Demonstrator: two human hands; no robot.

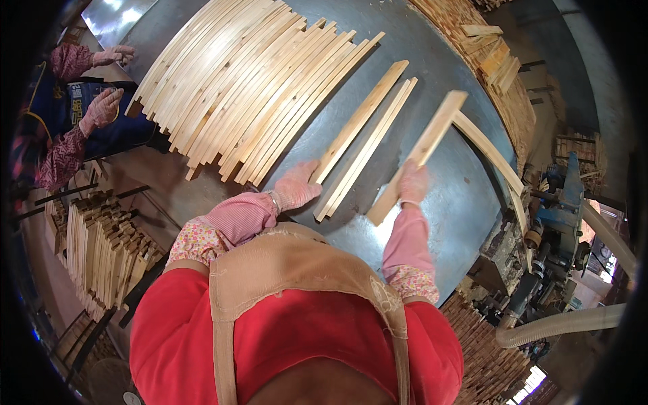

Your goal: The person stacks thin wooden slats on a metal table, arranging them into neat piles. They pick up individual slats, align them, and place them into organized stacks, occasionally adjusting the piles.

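My right hand [412,183], in a pinkish glove, is closed around a flat wooden board [437,128] held at a slant over the grey metal table [466,196]; the board is slightly blurred. With its fingers curled, my left hand [295,187] grips the near end of a wooden strip [364,118]. Between my hands lies a pair of narrow strips [371,148] side by side. Left of them, a wide row of wooden strips [236,81] covers much of the table.
A person's gloved hand [102,110] is beside the row's left end. A curved-looking strip [489,148] reaches toward a machine [570,216] with a hose [560,324] on the right. Scrap pieces [499,64] lie on a far board. Stacked wood [104,250] stands lower left.
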